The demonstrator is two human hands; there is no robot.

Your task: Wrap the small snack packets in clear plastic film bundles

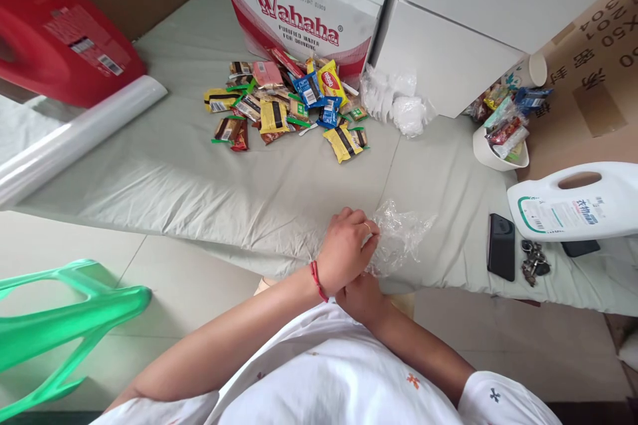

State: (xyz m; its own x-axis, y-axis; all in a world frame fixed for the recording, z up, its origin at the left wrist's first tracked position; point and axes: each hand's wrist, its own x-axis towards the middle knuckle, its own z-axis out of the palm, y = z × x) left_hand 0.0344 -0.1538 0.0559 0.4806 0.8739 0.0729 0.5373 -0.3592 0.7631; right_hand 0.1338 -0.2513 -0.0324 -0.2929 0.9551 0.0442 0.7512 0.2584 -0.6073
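Observation:
My left hand (pixel 347 244), with a ring and a red cord bracelet at the wrist, is closed at the edge of a crumpled clear plastic bag (pixel 401 236), pinching it between thumb and fingers. Just below, my right hand (pixel 365 297) is curled in front of my body, against the near side of the left hand. Its fingertips are partly hidden, so what they grip is not visible. Farther back on the cloth lies a pile of small wrapped snacks (pixel 273 116), beside several crumpled clear plastic bags (pixel 396 101).
A Wahaha carton (pixel 304 20) and white drawers (pixel 448 40) stand behind. At left are a red jug (pixel 64 33), a plastic film roll (pixel 80 136) and a green stool (pixel 74 319). At right are a snack tub (pixel 491 153), detergent bottle (pixel 593 206), phone (pixel 501 247) and keys (pixel 535 262).

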